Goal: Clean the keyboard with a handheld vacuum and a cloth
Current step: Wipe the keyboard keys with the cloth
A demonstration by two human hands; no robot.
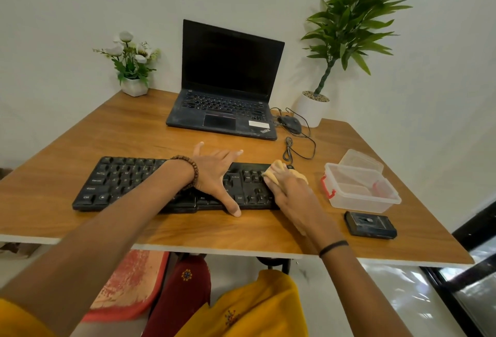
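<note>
While the left hand (214, 173) lay spread flat on the middle of the black keyboard (126, 183), fingers straight, the right hand (292, 193) gripped a yellowish cloth (276, 171) on the keys at its right end. Just right of it on the table (107, 132) stood a clear plastic box (359, 189), with a flat black device (370, 225) nearer the front edge. Behind sat an open laptop (225, 87) and a wired mouse (291, 123), its cable looping close to the cloth.
</note>
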